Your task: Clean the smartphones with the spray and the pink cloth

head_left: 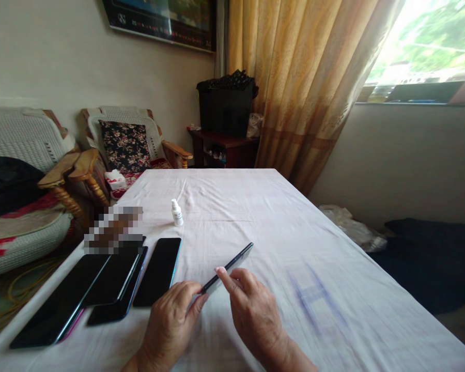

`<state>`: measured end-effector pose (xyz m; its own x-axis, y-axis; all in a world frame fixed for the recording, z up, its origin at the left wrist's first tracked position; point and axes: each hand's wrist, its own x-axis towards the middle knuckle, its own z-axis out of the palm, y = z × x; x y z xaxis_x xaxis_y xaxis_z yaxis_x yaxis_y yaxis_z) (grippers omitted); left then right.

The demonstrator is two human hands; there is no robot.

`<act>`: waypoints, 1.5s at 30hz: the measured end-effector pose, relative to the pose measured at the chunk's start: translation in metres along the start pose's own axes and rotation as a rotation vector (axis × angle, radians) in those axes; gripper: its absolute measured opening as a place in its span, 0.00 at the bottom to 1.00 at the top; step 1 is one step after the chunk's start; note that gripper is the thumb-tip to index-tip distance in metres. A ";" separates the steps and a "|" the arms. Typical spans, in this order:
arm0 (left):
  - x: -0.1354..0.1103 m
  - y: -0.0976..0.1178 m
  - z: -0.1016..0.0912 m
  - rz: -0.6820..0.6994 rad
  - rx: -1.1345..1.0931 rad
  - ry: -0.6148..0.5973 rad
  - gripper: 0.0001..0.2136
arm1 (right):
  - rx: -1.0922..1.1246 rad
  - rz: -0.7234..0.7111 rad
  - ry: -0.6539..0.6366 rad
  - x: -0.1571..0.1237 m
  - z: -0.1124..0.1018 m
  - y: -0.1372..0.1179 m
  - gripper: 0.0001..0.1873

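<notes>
A dark smartphone (239, 254) is tilted above the table, its thin edge turned towards me. The thumb and fingers of my left hand (172, 319) are closed on its lower end. Near the middle of the phone, my right hand (254, 305) has its index fingertip on the edge. Its other fingers are curled, and what lies under them is hidden. Left of my left hand, a black-screened phone with a blue edge (158, 271) lies flat. Farther left, several dark devices (62, 299) overlap in a pile.
A small white spray bottle (177, 213) stands upright on the white tablecloth (232, 199). Behind the pile is a blurred-out patch (114, 230). Blue marks (318, 297) show on the cloth at right. Wicker armchairs (120, 116) stand left, and a dark cabinet (232, 150) stands beyond the table.
</notes>
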<state>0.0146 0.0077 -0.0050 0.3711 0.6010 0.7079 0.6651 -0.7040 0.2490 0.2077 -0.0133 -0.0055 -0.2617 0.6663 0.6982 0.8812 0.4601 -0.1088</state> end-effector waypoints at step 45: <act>0.001 0.002 0.000 -0.015 0.004 -0.017 0.11 | -0.069 0.033 -0.075 -0.002 0.009 0.027 0.26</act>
<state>0.0161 0.0074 -0.0035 0.3716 0.6178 0.6929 0.6730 -0.6934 0.2573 0.2285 0.0035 -0.0161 -0.2584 0.7241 0.6394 0.9144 0.3969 -0.0800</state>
